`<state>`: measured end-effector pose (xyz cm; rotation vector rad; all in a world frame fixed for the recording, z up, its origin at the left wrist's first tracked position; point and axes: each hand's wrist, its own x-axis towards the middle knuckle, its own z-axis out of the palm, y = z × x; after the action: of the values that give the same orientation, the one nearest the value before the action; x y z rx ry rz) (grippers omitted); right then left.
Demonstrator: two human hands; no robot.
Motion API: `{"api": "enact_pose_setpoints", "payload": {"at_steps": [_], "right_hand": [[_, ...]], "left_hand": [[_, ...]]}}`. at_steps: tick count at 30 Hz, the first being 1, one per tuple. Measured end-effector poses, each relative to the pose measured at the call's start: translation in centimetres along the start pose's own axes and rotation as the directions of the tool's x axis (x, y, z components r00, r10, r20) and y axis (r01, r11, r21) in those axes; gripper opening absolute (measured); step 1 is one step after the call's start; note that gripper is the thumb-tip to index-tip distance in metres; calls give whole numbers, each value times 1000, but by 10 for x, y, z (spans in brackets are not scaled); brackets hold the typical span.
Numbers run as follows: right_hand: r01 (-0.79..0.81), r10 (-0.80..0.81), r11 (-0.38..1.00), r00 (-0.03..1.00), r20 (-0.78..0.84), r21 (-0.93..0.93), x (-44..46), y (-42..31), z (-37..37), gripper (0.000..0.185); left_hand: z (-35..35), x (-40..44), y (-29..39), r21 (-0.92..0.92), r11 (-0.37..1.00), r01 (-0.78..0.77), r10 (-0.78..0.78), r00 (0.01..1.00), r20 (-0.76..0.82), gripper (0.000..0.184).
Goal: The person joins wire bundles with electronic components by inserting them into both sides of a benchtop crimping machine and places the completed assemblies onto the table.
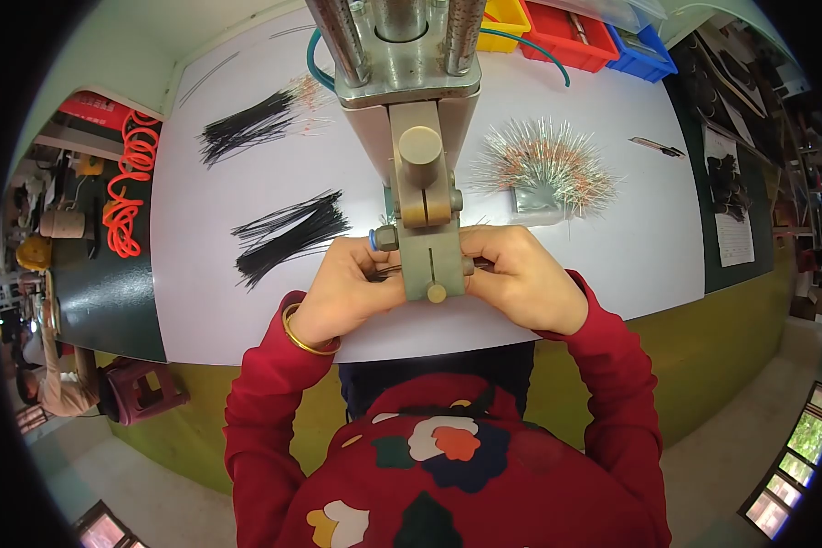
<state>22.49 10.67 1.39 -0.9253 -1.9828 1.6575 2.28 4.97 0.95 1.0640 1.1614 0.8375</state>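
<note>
A metal bench press (420, 164) stands between my hands and hides the fingertips of both. My left hand (347, 288) is closed at the press's left side, beside a blue air fitting (373, 240). Dark thin wire (388, 272) shows between its thumb and fingers. My right hand (525, 279) is closed at the right side of the press head, with something dark and thin at its fingertips that I cannot make out. A bundle of black wires (292, 236) lies left of my left hand. Beyond my right hand, a fanned cluster of thin-leaded components (548, 169) sits on a small block (536, 203).
Another black wire bundle (247, 125) with leaded ends lies at the back left. A utility knife (658, 146) lies on the right. Yellow, red (566, 36) and blue (644, 59) bins stand at the back. An orange coiled hose (128, 187) hangs left; a person's arm (64, 384) shows far left.
</note>
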Motion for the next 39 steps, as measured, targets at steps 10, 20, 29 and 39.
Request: {"api": "enact_pose_setpoints", "payload": {"at_steps": [10, 20, 29, 39], "right_hand": [[-25, 24, 996, 1000, 13, 89, 0, 6, 2, 19], [-17, 17, 998, 1000, -4, 64, -1, 3, 2, 19], [-3, 3, 997, 1000, -4, 83, -5, 3, 6, 16], [77, -29, 926, 990, -135, 371, -47, 12, 65, 14]], "left_hand": [[0, 1, -5, -39, 999, -3, 2, 1000, -13, 23], [-3, 2, -6, -57, 998, 4, -2, 1000, 27, 22], [-8, -5, 3, 1, 996, 84, -83, 983, 161, 16], [-9, -43, -12, -43, 999, 20, -11, 979, 205, 19]]}}
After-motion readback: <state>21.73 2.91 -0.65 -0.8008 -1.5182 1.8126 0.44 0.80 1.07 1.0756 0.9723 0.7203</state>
